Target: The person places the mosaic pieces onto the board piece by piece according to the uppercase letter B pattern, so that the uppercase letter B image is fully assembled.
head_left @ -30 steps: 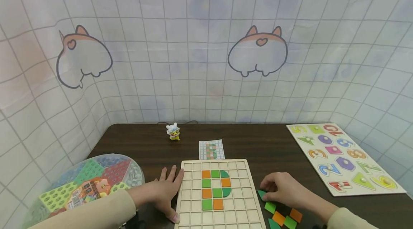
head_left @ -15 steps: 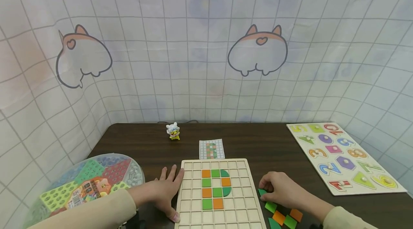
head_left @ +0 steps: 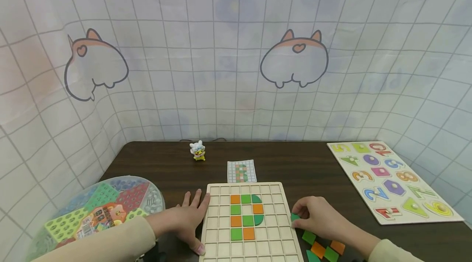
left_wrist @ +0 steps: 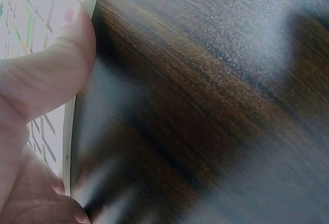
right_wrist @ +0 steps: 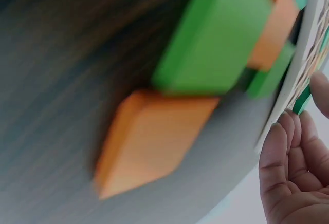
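A pale wooden grid board (head_left: pixel 217 249) lies on the table, with orange and light green squares (head_left: pixel 236 234) and dark green rounded pieces (head_left: pixel 259 219) set in its middle cells. My left hand (head_left: pixel 187 220), fingers spread, rests along the board's left edge; its thumb (left_wrist: pixel 72 54) lies over the rim in the left wrist view. Beside the board's right edge, my right hand (head_left: pixel 320 216) pinches a dark green piece (right_wrist: pixel 303 98) between thumb and fingers. Loose pieces sit just below that hand: light green squares (head_left: pixel 309 236), orange squares (head_left: pixel 318 249) and a dark green rounded piece (head_left: pixel 312 256).
Behind the board lies a small pattern card (head_left: pixel 241 171). A toy figure (head_left: pixel 198 151) stands at the back. On the right is a number puzzle board (head_left: pixel 383 188); at left, a clear round container (head_left: pixel 151 190) with colourful perforated sheets. A patterned cloth (head_left: pixel 236 69) hangs behind the table.
My right hand has lifted the dark green piece from beside the loose ones and shifted slightly left, to the board's right edge. My left hand has stayed still.
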The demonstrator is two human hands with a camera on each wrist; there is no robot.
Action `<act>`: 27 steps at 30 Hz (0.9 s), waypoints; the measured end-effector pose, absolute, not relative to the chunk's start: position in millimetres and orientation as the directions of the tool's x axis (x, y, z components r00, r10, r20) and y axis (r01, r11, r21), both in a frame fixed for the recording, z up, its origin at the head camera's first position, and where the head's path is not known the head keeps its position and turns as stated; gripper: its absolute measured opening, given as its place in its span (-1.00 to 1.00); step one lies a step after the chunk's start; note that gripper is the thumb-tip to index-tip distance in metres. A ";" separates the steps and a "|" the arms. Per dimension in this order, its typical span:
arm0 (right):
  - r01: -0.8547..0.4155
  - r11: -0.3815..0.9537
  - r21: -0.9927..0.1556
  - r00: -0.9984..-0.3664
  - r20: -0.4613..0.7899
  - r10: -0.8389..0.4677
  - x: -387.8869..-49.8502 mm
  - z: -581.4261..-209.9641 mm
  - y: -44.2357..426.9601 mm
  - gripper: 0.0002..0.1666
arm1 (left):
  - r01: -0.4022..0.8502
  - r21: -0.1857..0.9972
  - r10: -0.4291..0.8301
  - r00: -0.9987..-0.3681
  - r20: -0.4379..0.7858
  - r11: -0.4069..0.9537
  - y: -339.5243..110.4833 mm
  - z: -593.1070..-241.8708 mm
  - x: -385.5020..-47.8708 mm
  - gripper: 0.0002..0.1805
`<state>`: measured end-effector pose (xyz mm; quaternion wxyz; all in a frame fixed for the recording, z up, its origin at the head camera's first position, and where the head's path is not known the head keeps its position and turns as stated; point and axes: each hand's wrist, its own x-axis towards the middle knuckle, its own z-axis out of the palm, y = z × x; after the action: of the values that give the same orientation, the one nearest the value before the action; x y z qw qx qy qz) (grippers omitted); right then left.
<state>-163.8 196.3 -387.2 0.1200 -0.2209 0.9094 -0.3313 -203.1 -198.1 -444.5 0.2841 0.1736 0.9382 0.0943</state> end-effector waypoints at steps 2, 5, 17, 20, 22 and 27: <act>-0.330 0.668 -0.666 -0.869 -0.061 -0.490 -161.2 -386.5 187.7 -0.76 | 0.270 0.282 0.381 -0.777 -0.501 0.921 -199.1 -446.3 -204.3 0.69; -0.339 0.640 -0.689 -0.858 -0.052 -0.510 -156.9 -386.2 173.5 -0.78 | 0.269 0.290 0.385 -0.776 -0.500 0.918 -200.3 -448.2 -205.8 0.69; -0.366 0.617 -0.697 -0.828 -0.058 -0.557 -148.4 -389.7 132.4 -0.77 | 0.265 0.275 0.373 -0.783 -0.498 0.924 -196.8 -440.7 -200.8 0.67; -0.382 0.616 -0.688 -0.824 -0.049 -0.565 -148.0 -390.1 127.0 -0.77 | 0.263 0.273 0.370 -0.785 -0.497 0.925 -195.8 -438.6 -199.5 0.67; -0.385 0.623 -0.681 -0.823 -0.052 -0.566 -147.2 -390.7 123.4 -0.77 | 0.263 0.268 0.367 -0.786 -0.497 0.927 -195.0 -437.9 -199.0 0.67; -0.378 0.633 -0.675 -0.828 -0.059 -0.557 -144.4 -391.3 116.8 -0.78 | 0.264 0.258 0.362 -0.789 -0.496 0.929 -193.9 -437.1 -198.7 0.68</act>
<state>-144.4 116.8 -391.3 0.1323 -0.2616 0.8939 -0.3391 -198.7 -193.9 -437.1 0.2789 0.1661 0.9418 0.0875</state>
